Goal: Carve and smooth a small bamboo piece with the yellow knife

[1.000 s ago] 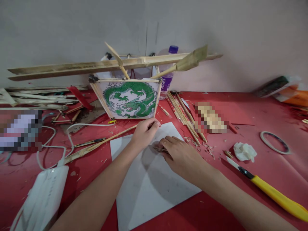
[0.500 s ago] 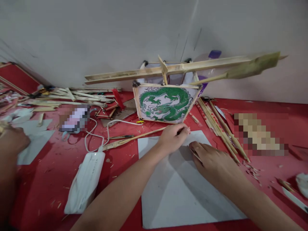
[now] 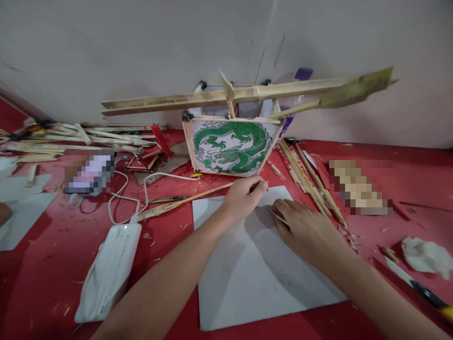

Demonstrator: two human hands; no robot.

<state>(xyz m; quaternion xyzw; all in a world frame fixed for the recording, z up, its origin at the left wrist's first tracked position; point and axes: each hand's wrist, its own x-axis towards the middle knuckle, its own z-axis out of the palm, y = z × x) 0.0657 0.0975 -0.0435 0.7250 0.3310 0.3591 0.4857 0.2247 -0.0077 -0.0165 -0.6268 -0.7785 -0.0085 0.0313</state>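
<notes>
My left hand (image 3: 247,194) is closed over the far edge of a grey-white board (image 3: 244,283), its fingers curled; whatever is in them is hidden. Just to its right, my right hand (image 3: 295,217) pinches a thin pale strip (image 3: 279,216) between thumb and fingers, low over the board. Behind both hands stands a box-shaped lantern frame (image 3: 230,146) with a green dragon painted on its front panel. A long split bamboo piece (image 3: 159,103) lies across its top, and a stick with a broad greenish end (image 3: 357,94) leans there too.
A white power strip (image 3: 109,274) with a cable, a pixelated phone (image 3: 90,172) and bamboo strips (image 3: 88,137) lie left. More sticks (image 3: 307,179), a knife (image 3: 424,292) and crumpled tissue (image 3: 426,255) are on the right. Another person's hand (image 3: 4,213) shows at the left edge.
The view has swung slightly right, so things sit further left and more of the knife shows. The other person's hand is mostly out of frame. My hands keep nearly the same pose.
</notes>
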